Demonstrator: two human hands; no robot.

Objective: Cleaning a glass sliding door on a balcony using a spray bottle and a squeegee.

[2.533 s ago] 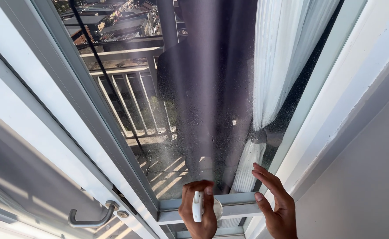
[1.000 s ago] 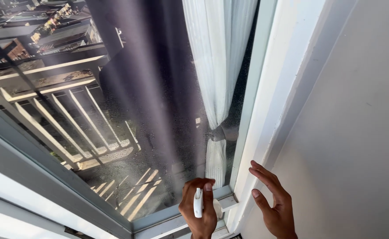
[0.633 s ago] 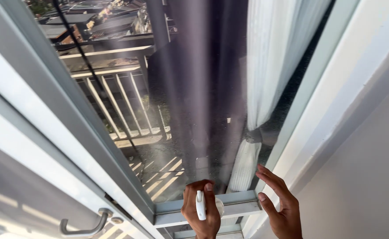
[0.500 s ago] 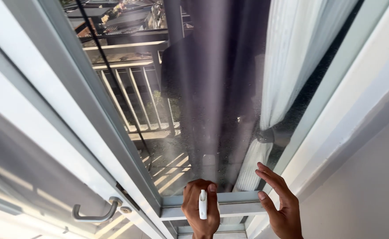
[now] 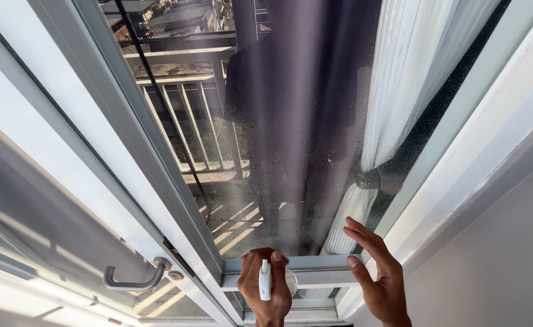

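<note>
Gripping a white spray bottle (image 5: 265, 280), left hand (image 5: 266, 284) faces droplet-speckled glass (image 5: 303, 139); right hand (image 5: 378, 275) open.

Home, balcony door: glazed door (image 5: 290, 151), white frame (image 5: 315, 272), lever handle (image 5: 134, 281), tied curtain (image 5: 399, 109), balcony railing (image 5: 181, 121) reflected.

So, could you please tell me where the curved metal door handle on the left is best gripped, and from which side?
Grip the door handle around its long curved bar, midway between its two ends. Come from the room side: the bar stands off the white door frame, probably leaving a gap for fingers to wrap behind it.
</note>
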